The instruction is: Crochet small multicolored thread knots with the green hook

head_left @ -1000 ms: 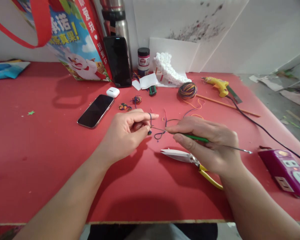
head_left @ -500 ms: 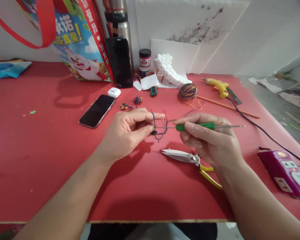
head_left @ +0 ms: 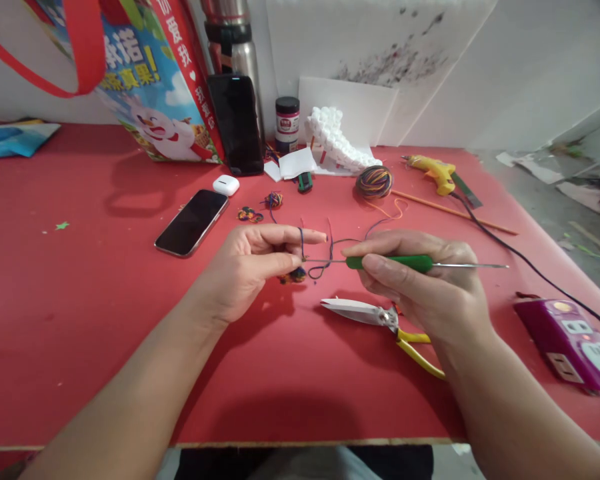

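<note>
My right hand [head_left: 423, 283] is closed round a green-handled crochet hook [head_left: 395, 262] that lies level, its metal tip pointing left toward my left hand. My left hand [head_left: 253, 267] pinches a small multicoloured yarn piece [head_left: 294, 274] between thumb and middle fingers; the forefinger is stretched out with dark yarn [head_left: 325, 257] looped over it. That strand runs back across the red table [head_left: 105, 320] to a multicoloured yarn ball [head_left: 375, 181].
Yellow-handled scissors [head_left: 380, 319] lie just below my right hand. A phone [head_left: 191, 222], earbud case [head_left: 226, 185] and two small yarn knots [head_left: 260, 207] lie behind my left hand. A glue gun [head_left: 433, 170] with cable, a purple power strip [head_left: 575, 343], a printed bag [head_left: 145, 87] and a white foam piece [head_left: 337, 140] stand around.
The hook rolled from under my right hand to level in my fingertips, its green handle showing. My left hand's grip opened slightly and the little coloured yarn piece shows below the thumb.
</note>
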A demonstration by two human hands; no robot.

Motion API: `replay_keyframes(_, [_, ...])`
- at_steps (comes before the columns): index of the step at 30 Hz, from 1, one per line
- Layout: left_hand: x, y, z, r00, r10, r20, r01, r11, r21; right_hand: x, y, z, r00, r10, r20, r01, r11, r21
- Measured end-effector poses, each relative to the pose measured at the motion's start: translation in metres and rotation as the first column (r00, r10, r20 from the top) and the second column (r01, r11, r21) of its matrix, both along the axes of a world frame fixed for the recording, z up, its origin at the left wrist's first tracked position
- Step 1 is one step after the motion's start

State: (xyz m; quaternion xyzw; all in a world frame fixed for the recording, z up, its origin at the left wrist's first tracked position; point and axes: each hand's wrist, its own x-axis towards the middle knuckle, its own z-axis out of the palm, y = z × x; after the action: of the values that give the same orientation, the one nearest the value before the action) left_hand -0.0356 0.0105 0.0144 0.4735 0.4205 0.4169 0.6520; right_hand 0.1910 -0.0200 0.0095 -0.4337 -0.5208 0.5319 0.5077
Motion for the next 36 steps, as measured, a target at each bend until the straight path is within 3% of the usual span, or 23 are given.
replay_keyframes(6, [0.001, 0.001, 0.001, 0.999, -0.025, 0.032, 0.025, 0.999, -0.022, -0.003, -0.002, 0.001, 0.998, -0.035, 0.046, 0.036, 0.999, -0.018])
replay_keyframes(12, [0.001, 0.000, 0.002, 1.000, -0.017, 0.013, 0.017, 1.000, 0.003, -0.001, 0.000, 0.002, 1.000, 0.010, 0.024, -0.009, 0.999, -0.043])
replay_keyframes(19, [0.000, 0.000, 0.001, 1.000, -0.009, 0.007, 0.009, 1.000, 0.020, -0.001, 0.001, 0.003, 0.999, 0.026, -0.044, -0.029, 0.996, -0.088])
replay_keyframes(22, [0.002, -0.001, -0.001, 0.998, -0.037, 0.059, 0.035, 0.999, 0.032, -0.003, 0.003, 0.003, 0.987, 0.050, -0.154, -0.067, 0.992, -0.108])
replay_keyframes(28, [0.012, -0.005, -0.004, 0.978, 0.063, 0.200, -0.074, 0.996, 0.050, -0.018, 0.007, -0.005, 0.920, 0.016, -0.391, -0.065, 0.991, -0.114])
replay_keyframes(32, [0.015, -0.006, -0.005, 0.961, 0.148, 0.234, -0.157, 0.987, 0.020, -0.025, 0.008, -0.013, 0.908, -0.006, -0.419, -0.051, 0.991, -0.124])
replay_keyframes(36, [0.014, -0.007, -0.004, 0.961, 0.159, 0.225, -0.160, 0.987, -0.015, -0.026, 0.010, -0.016, 0.908, 0.014, -0.418, -0.083, 0.986, -0.148])
